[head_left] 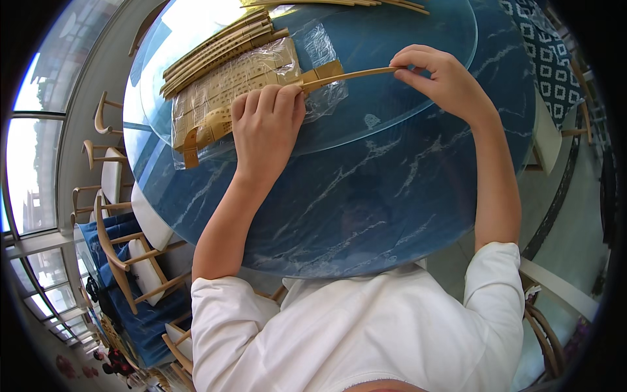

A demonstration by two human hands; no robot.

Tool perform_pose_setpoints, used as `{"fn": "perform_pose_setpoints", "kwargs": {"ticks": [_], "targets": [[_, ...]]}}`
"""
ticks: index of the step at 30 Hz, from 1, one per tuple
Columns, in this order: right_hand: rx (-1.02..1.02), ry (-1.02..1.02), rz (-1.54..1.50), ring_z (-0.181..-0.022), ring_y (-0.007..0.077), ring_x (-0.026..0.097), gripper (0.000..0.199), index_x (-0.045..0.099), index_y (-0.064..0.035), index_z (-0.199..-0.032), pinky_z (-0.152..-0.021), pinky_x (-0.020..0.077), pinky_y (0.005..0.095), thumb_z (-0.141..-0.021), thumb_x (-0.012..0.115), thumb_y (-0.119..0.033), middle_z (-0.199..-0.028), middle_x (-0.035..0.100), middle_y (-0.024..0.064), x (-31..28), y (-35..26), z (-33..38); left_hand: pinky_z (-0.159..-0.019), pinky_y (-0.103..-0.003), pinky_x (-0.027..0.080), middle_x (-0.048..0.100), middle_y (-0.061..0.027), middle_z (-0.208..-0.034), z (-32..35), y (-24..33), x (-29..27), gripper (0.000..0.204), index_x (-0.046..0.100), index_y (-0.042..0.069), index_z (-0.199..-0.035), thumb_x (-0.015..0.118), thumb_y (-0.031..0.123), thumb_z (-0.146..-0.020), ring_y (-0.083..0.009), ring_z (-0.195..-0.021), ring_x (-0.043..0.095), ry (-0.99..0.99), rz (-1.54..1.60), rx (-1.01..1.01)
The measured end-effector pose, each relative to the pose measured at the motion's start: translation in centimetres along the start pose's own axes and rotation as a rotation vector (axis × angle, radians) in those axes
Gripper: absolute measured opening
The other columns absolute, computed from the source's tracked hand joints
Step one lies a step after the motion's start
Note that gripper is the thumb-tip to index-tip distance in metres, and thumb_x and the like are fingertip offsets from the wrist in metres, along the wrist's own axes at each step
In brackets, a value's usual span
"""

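My left hand [268,124] is closed, fingers bent over a gold paper sleeve [215,125] with dark printed marks; its folded end hangs left of the hand. From under those fingers a slim tan chopstick [356,74] runs out to the right. My right hand [439,77] pinches the chopstick's far tip between thumb and fingertips. How far the stick reaches into the sleeve is hidden by my left hand. Beneath lies a stack of gold printed sleeves [255,73] in clear plastic, and a bundle of filled-looking narrow sleeves [225,53] rests along its far side.
A round glass turntable [385,134] sits on the blue, white-veined table [353,215]. Loose thin sticks [346,2] lie at the far edge. Crumpled clear plastic [319,49] spreads beside the stack. Wooden chairs [140,261] stand at the left, and a patterned cloth [545,62] hangs at the far right.
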State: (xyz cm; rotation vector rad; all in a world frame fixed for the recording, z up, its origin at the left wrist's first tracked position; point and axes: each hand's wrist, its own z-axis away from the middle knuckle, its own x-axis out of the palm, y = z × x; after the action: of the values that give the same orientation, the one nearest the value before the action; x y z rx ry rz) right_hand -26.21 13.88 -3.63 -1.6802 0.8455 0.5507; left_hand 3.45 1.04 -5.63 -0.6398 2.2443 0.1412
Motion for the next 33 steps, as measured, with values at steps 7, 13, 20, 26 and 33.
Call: {"fn": "perform_pose_setpoints", "kwargs": {"ticks": [7, 13, 20, 26, 33], "targets": [[-0.042, 0.006, 0.049, -0.094, 0.0158, 0.069, 0.013, 0.076, -0.004, -0.11, -0.081, 0.057, 0.0269, -0.1, 0.073, -0.012, -0.116, 0.073, 0.0042, 0.0, -0.5, 0.1, -0.082, -0.038, 0.048, 0.068, -0.0033, -0.092, 0.3, 0.0, 0.0, 0.017, 0.068, 0.013, -0.106, 0.079, 0.014, -0.093, -0.023, -0.089, 0.069, -0.004, -0.004, -0.028], [-0.125, 0.002, 0.067, -0.089, 0.0183, 0.07, 0.012, 0.075, -0.0021, -0.103, -0.078, 0.0576, 0.0286, -0.099, 0.074, -0.013, -0.114, 0.073, 0.0055, 0.4, -2.5, 0.3, -0.083, -0.037, 0.049, 0.069, -0.0024, -0.093, 0.2, 0.5, -0.5, 0.018, 0.067, 0.013, -0.105, 0.08, 0.014, -0.092, -0.023, -0.089, 0.07, 0.008, 0.044, -0.015], [-0.131, 0.005, 0.124, -0.077, 0.0204, 0.064, 0.014, 0.075, -0.0005, -0.101, -0.071, 0.054, 0.0336, -0.099, 0.073, -0.014, -0.092, 0.067, 0.0067, 0.8, -3.8, 0.1, -0.078, -0.036, 0.051, 0.065, -0.0005, -0.087, 0.3, 1.3, -0.1, 0.018, 0.061, 0.012, -0.098, 0.078, 0.016, -0.092, -0.0192, -0.083, 0.067, 0.053, 0.096, 0.035], [-0.084, 0.062, 0.126, -0.075, 0.0216, 0.063, 0.014, 0.075, 0.0009, -0.105, -0.07, 0.053, 0.0344, -0.1, 0.071, -0.012, -0.088, 0.066, 0.0082, 2.7, -5.3, 0.4, -0.075, -0.035, 0.055, 0.067, -0.002, -0.085, 0.8, 1.9, 0.4, 0.02, 0.061, 0.012, -0.098, 0.08, 0.014, -0.09, -0.0215, -0.08, 0.07, 0.014, 0.168, 0.021], [-0.185, 0.044, 0.137, -0.077, 0.0234, 0.065, 0.014, 0.069, 0.0014, -0.109, -0.073, 0.0556, 0.0334, -0.101, 0.069, -0.011, -0.092, 0.068, 0.0118, 4.6, -5.2, 0.5, -0.076, -0.035, 0.055, 0.067, -0.0016, -0.083, 1.0, 2.1, 0.9, 0.022, 0.062, 0.012, -0.1, 0.081, 0.014, -0.088, -0.0218, -0.08, 0.071, 0.012, 0.174, 0.018]]}}
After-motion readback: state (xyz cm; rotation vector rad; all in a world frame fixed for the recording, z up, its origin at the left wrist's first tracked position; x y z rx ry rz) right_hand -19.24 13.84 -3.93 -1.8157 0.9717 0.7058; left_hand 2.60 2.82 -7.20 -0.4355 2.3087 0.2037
